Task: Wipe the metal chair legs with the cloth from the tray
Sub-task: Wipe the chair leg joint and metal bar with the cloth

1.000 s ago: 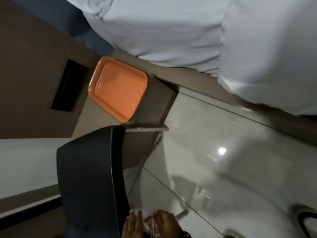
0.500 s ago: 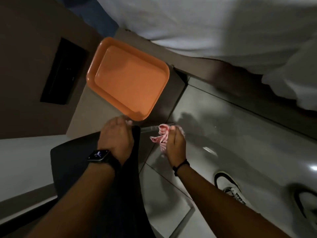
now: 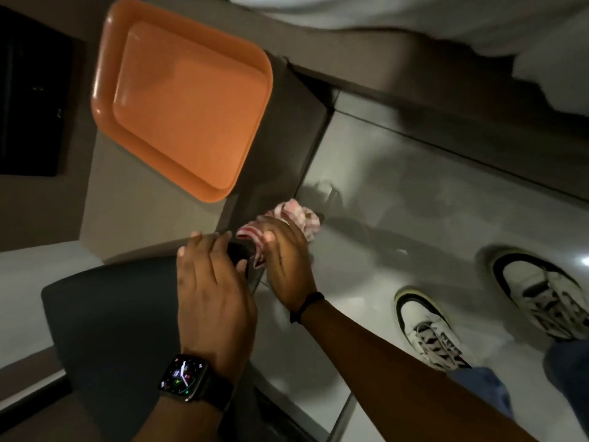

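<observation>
A dark chair (image 3: 108, 317) lies tipped over at the lower left. My left hand (image 3: 212, 282), with a watch on its wrist, rests on the chair's upper edge, fingers spread over it. Just to its right, my right hand (image 3: 287, 260) is closed around a red-and-white striped cloth (image 3: 298, 215) that bunches out beyond the fingers. The cloth and hand cover the metal chair leg, so the leg itself is hidden. An orange tray (image 3: 188, 100) with nothing in it lies on the brown surface above the hands.
Glossy pale floor tiles (image 3: 414, 193) spread to the right. My two white sneakers (image 3: 427, 327) stand at the right. A black rectangular panel (image 3: 30, 103) sits at the far left. White fabric (image 3: 478, 23) hangs along the top edge.
The view has closed in on the hands. My right hand with the cloth has slid outward along the leg, and my left hand has shifted on the chair's edge.
</observation>
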Action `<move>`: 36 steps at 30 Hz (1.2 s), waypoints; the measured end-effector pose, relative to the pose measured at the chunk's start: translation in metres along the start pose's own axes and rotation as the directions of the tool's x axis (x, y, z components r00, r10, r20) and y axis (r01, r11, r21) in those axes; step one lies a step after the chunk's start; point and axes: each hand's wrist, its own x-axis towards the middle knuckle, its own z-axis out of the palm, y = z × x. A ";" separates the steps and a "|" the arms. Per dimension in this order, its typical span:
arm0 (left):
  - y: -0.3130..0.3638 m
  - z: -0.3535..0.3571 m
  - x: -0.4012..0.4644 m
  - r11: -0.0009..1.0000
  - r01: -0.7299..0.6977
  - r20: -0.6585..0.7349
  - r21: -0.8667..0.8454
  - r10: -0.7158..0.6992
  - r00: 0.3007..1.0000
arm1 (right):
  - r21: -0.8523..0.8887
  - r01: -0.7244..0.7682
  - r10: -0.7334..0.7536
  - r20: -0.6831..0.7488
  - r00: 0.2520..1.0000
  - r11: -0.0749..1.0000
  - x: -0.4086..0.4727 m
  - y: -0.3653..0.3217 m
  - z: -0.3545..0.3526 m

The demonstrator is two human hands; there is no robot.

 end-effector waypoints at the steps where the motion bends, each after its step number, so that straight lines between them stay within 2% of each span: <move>1: 0.000 0.002 -0.001 1.000 0.004 -0.002 0.009 -0.004 1.000 | -0.018 0.029 -0.029 0.026 0.999 0.999 -0.001 0.004 0.005; 3: 0.000 0.003 -0.001 1.000 0.017 -0.019 0.014 -0.016 1.000 | 0.018 0.014 -0.015 0.047 0.999 1.000 0.001 0.011 0.013; 5: 0.000 0.007 -0.002 0.999 0.022 -0.033 0.033 -0.021 0.999 | 0.088 -0.031 0.033 -0.019 0.999 0.996 0.007 0.028 0.018; 7: 0.000 0.010 -0.002 0.999 0.017 -0.053 0.047 -0.015 0.998 | 0.119 -0.144 0.148 -0.024 0.989 0.982 0.021 0.049 0.018; 10: 0.001 0.012 -0.002 0.997 0.026 -0.073 0.067 -0.021 0.997 | 0.122 -0.354 0.358 -0.013 0.933 0.927 0.039 0.064 0.010; 12: 0.002 0.011 -0.003 0.998 0.027 -0.069 0.065 -0.022 0.997 | 0.128 -0.367 0.379 -0.083 0.922 0.921 0.039 0.052 0.008; 14: 0.004 0.009 -0.003 0.997 0.035 -0.058 0.064 -0.031 0.998 | 0.130 -0.260 0.280 -0.163 0.946 0.957 0.029 0.024 0.011; 16: 0.005 0.007 -0.002 0.997 0.051 -0.037 0.057 -0.049 0.998 | 0.122 -0.062 0.081 -0.155 0.985 0.991 0.009 -0.012 0.020; 18: 0.007 0.005 -0.001 0.996 0.065 -0.027 0.053 -0.064 0.998 | 0.155 0.119 -0.098 -0.137 0.986 0.981 -0.012 -0.035 0.028; 20: 0.008 0.004 0.000 0.997 0.067 -0.027 0.039 -0.066 0.997 | 0.139 0.216 -0.197 -0.139 0.971 0.966 -0.019 -0.032 0.026; 21: 0.007 0.005 0.000 0.998 0.062 -0.030 0.032 -0.061 0.998 | 0.089 0.201 -0.191 -0.105 0.976 0.976 -0.014 -0.023 0.020; 22: 0.007 0.005 -0.001 0.998 0.053 -0.036 0.028 -0.052 0.998 | 0.038 0.118 -0.115 -0.053 0.992 0.992 -0.008 -0.011 0.014; 24: 0.004 0.008 -0.001 0.999 0.034 -0.056 0.025 -0.033 0.998 | -0.064 -0.140 0.141 0.015 0.990 0.988 0.016 0.019 0.003; 27: -0.001 0.014 -0.001 0.999 0.015 -0.082 0.029 -0.012 0.997 | -0.252 -0.301 0.341 0.132 0.931 0.920 0.054 0.061 -0.012; 28: 0.000 0.014 -0.001 1.000 0.014 -0.087 0.028 -0.012 0.996 | -0.257 -0.336 0.383 0.158 0.910 0.906 0.062 0.068 -0.015; 30: 0.000 0.014 -0.001 0.999 0.023 -0.079 0.028 -0.021 0.997 | -0.071 -0.427 0.432 0.082 0.898 0.901 0.058 0.065 -0.017; 31: 0.001 0.013 -0.001 0.999 0.031 -0.073 0.029 -0.029 0.997 | 0.015 -0.419 0.418 0.019 0.908 0.908 0.048 0.053 -0.017; 33: 0.003 0.011 -0.001 0.999 0.040 -0.059 0.029 -0.038 0.998 | 0.127 -0.335 0.346 -0.075 0.935 0.933 0.010 0.018 -0.006; 35: 0.005 0.008 -0.001 0.999 0.042 -0.045 0.028 -0.040 0.998 | 0.305 -0.232 0.265 -0.071 0.962 0.924 -0.028 -0.015 0.013; 36: 0.006 0.007 0.000 0.999 0.043 -0.038 0.028 -0.042 0.998 | 0.325 -0.149 0.183 -0.076 0.980 0.934 -0.040 -0.026 0.022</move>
